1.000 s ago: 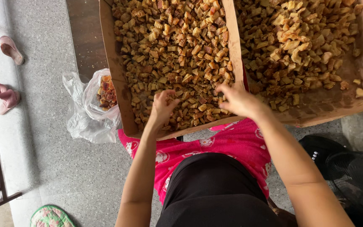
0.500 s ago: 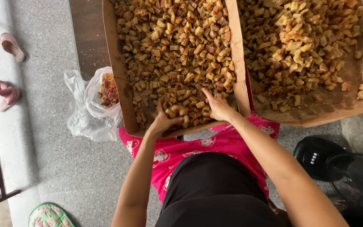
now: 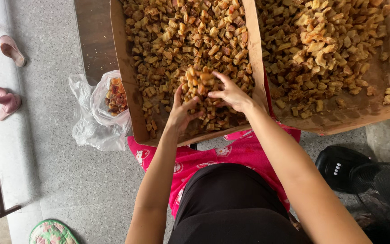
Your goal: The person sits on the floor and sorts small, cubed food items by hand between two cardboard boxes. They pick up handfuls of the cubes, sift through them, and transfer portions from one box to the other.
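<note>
Head view: the left hand (image 3: 181, 113) and right hand (image 3: 231, 94), fingers spread and cupped, gather a heap of small golden-brown fried chunks (image 3: 199, 83) in the brown cardboard tray (image 3: 129, 90). Pieces could slip between the loose fingers or spill over the tray's near edge onto the pink cloth (image 3: 204, 156).

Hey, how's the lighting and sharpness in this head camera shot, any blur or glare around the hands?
Head view: soft, even daylight, no glare; left hand and right hand read sharp over the dried pieces; faint shadows on the floor; the fan stays dark.
</note>
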